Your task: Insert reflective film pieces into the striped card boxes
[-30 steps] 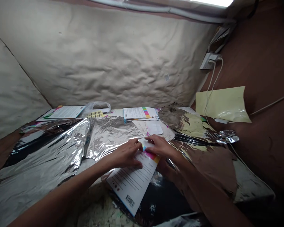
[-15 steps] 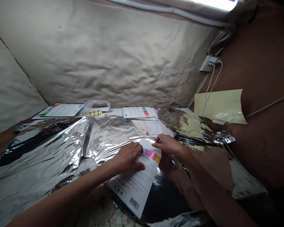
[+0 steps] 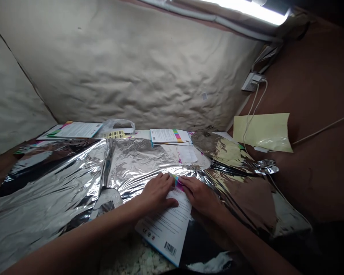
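Note:
A white printed envelope [image 3: 167,227] with fine text, a barcode and a blue edge lies slanted before me on the shiny foil. My left hand [image 3: 160,193] bends over its upper left side, fingertips at the top edge and thumb apart on the printed face. On the upper right, my right hand [image 3: 199,193] presses its fingers together against the top, by the coloured band [image 3: 179,184]. Both hands touch at or near that top edge. The white end above the band is out of sight, and the fingers cover much of the fold.
Silver foil [image 3: 60,183] covers much of the table. Along the back lie a stack of printed envelopes [image 3: 167,135], another stack [image 3: 74,130], a clear plastic bag [image 3: 117,125] and yellow labels [image 3: 114,134]. A yellow sheet [image 3: 262,131] and white cables [image 3: 250,110] are at right.
My right hand has moved down and left onto the envelope's top, which is folded over. The white end no longer shows. My left hand stays on the envelope; the view has shifted slightly.

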### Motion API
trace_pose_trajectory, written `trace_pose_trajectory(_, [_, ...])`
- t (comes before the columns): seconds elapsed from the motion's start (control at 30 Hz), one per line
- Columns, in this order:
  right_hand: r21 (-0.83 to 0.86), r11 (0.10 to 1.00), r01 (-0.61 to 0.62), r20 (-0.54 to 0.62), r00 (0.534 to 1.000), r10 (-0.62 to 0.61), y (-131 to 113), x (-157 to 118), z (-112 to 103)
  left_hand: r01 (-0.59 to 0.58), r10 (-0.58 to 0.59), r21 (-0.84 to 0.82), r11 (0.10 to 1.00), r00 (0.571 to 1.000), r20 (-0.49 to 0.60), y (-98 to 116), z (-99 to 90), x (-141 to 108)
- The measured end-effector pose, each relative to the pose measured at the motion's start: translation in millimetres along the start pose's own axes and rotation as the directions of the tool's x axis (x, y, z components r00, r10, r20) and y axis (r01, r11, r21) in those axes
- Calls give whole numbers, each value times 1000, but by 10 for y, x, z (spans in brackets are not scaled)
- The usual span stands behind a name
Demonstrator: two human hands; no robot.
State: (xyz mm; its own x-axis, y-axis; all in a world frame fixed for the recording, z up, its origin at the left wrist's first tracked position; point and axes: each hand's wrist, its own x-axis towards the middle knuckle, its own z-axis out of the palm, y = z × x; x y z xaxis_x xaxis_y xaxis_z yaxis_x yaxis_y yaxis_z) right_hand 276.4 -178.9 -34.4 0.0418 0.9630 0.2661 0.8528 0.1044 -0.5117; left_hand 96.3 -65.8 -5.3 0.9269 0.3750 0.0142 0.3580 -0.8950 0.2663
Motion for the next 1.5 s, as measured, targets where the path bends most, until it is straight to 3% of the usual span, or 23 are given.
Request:
trace_pose_trajectory(0.13, [-10, 997, 73, 125, 990, -71, 1, -43, -94, 16, -16, -13, 1000, 1000, -24, -13, 65, -13])
trace_pose_trajectory(0.23, [-19, 996, 87, 153, 985, -83, -16, -88, -102, 43, -44, -20, 999, 998, -42, -14, 120, -37])
trace_pose_trajectory(0.57, [-31, 994, 102, 162, 982, -96, 6, -148, -30, 44, -51, -75, 996, 995, -88, -12, 124, -61])
trace_pose_trajectory(0.7, [-150, 984, 95, 144, 987, -73, -52, -150, -41, 59, -65, -121, 991, 997, -52, -58, 126, -9])
trace_pose_trajectory(0.77, [-210, 976, 59, 104, 994, -38, -91, -186, 0, 98, -121, -223, 970, 989, -90, -82, 141, 23])
trace_pose_trajectory(0.9, [-141, 987, -76, -16, 997, 74, -133, -284, 142, 140, -268, -558, 818, 951, -154, -136, 175, 101])
trace_pose_trajectory(0.97, [13, 987, -159, -72, 985, 159, -132, -285, 163, 171, -346, -767, 618, 936, -70, -157, 158, 136])
trace_pose_trajectory(1.03, [253, 932, -259, -94, 952, 290, -128, -226, 110, 196, -335, -924, 328, 939, 80, -160, 105, 156])
trace_pose_trajectory(1.1, [520, 787, -332, -14, 918, 397, -129, -117, -1, 196, -220, -974, 113, 961, 168, -146, 25, 158])
trace_pose_trajectory(1.13, [621, 705, -344, 47, 913, 405, -133, -51, -66, 189, -162, -980, 65, 971, 177, -136, -19, 153])
trace_pose_trajectory(1.17, [686, 641, -344, 93, 915, 392, -138, 19, -131, 173, -120, -984, 52, 979, 166, -127, -63, 147])
trace_pose_trajectory(1.23, [722, 612, -322, 114, 928, 354, -150, 159, -249, 131, -97, -989, 70, 988, 124, -116, -148, 132])
trace_pose_trajectory(1.33, [691, 664, -285, 111, 950, 292, -181, 355, -402, 68, -145, -991, 117, 988, 51, -121, -263, 112])
trace_pose_trajectory(1.43, [653, 711, -262, 212, 964, 160, -274, 525, -563, 32, -144, -985, 171, 990, 7, -136, -356, 95])
trace_pose_trajectory(1.5, [506, 842, -186, 230, 970, 77, -395, 613, -657, 1, -121, -977, 213, 992, -26, -149, -395, 87])
